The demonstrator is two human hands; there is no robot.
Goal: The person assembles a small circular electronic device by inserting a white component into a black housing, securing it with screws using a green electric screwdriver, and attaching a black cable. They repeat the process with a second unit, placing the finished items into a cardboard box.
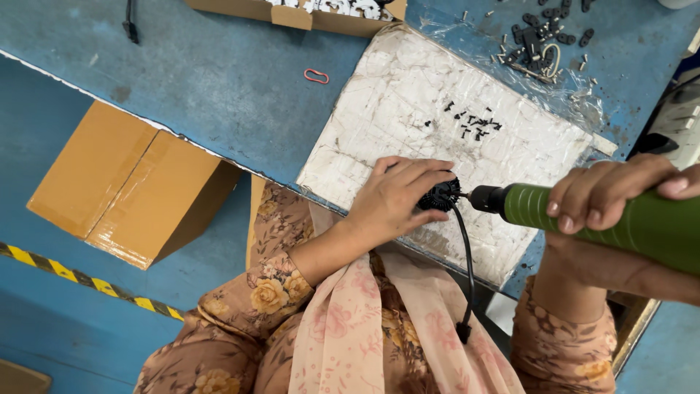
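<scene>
Head view, looking down at a workbench. The left hand (397,197) is clamped, fingers curled over the top, on a small round black finned part (440,195), pressing it against a worn white foam board (408,109) near the board's close edge. A thin black cable (467,270) runs from this part down over the bench edge and ends in a small black plug hanging above the person's lap. The right hand (605,193) is wrapped shut around the green cylindrical body of a powered screwdriver (627,222), held almost level; its black nose points left and meets the finned part, so tool and part touch between the two hands.

Further out on the white board lies a scatter of small black screws (474,124). Beyond the board's far right corner, on crinkled clear plastic film (576,98), sits a heap of small black fittings (543,36) mixed with pale metal pieces. A red looped rubber band (316,76) rests on the blue-grey painted bench top (219,80), left of the board, and an open brown cardboard tray (306,14) stands at the far edge. Below the bench, on the blue floor, stands a closed brown cardboard carton (124,182), near a yellow-and-black striped floor line (80,277)
</scene>
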